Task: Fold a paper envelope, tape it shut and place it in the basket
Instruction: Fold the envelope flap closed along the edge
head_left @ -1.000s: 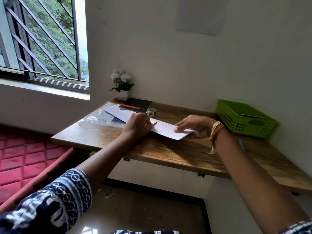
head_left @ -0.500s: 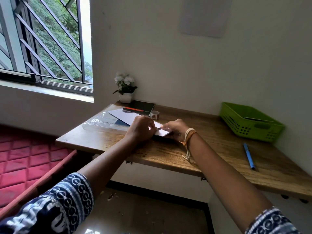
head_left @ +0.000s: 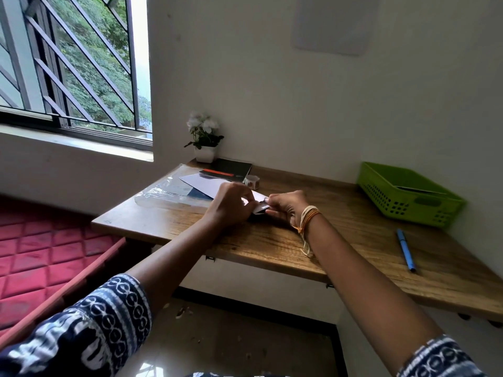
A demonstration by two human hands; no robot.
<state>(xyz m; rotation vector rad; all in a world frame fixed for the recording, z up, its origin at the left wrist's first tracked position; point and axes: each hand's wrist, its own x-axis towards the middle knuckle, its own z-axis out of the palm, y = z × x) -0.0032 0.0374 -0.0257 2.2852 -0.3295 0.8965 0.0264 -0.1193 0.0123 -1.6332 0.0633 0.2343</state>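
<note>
Both hands meet mid-table: left hand (head_left: pixel 228 204) and right hand (head_left: pixel 285 206) each pinch the small folded paper (head_left: pixel 260 204) between them. If either pinch slips, the crease could skew or spring open. Tape (head_left: pixel 251 182) sits just behind; the basket (head_left: pixel 408 197) stands well apart, far right.

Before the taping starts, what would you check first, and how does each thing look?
1. Both hands on the paper: ok. The left hand and right hand pinch the folded envelope.
2. Fold finished and creased flat: cannot tell, the hands cover it.
3. Tape within reach: ok, I think. The tape roll sits just behind the hands.
4. Basket ready: ok. The green basket stands open at the right of the desk, with something flat already inside.
5. Way to the basket: ok. Only the blue pen lies nearby.
</note>
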